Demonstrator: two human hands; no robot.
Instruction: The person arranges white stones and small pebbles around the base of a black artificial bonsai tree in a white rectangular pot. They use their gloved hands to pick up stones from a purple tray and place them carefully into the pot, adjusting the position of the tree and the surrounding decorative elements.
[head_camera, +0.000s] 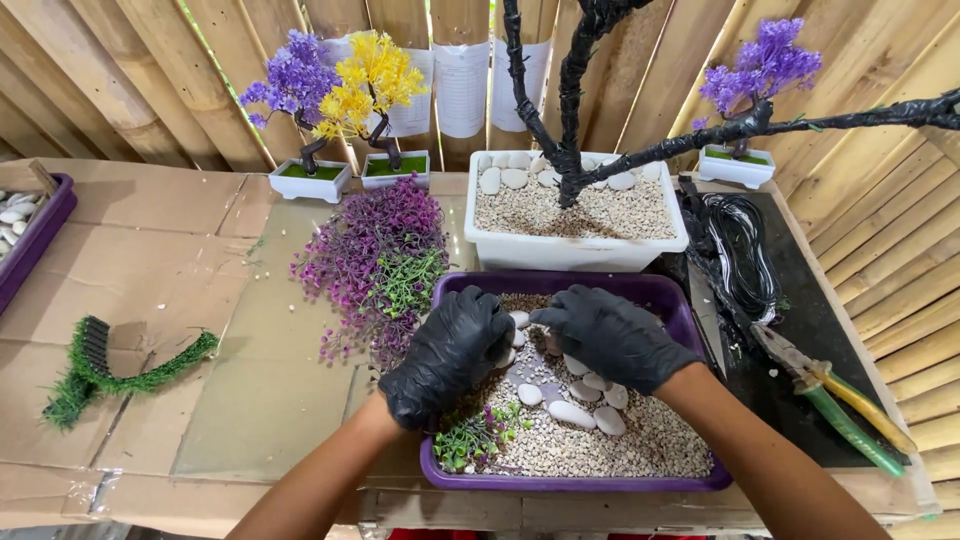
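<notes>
— What are the hands doing?

— Both wear black gloves and are down in the purple tray (690, 320). The left hand (450, 352) is curled, fingers bent down among the white stones (572, 412) on the gravel (640, 445); whether its grip is pinching a stone I cannot tell, since the fingertips are hidden. The right hand (612, 335) lies just beside it, palm down, fingers bent loosely onto the same patch; its grip is also hidden from view.

— Where exactly are the stones?

— In the middle of the tray, a loose cluster of smooth white pebbles lying on fine beige gravel, just near of the fingertips. A small green sprig (470, 438) lies in the tray's near left corner.

— And around the tray?

— It sits at the near edge of the desk (150, 260), which is covered in cardboard. Just far of it stands a white rectangular planter (570, 250) with gravel, white pebbles and a black wrapped tree trunk (570, 110). To the left lies a bunch of purple artificial foliage (370, 250); further left, a curved strip of fake grass (110, 375). To the right, a coil of black wire (745, 255) and pliers with green and yellow handles (845, 405). Along the far side stand small bonsai models with purple (300, 80) and yellow (375, 75) blossoms.
</notes>
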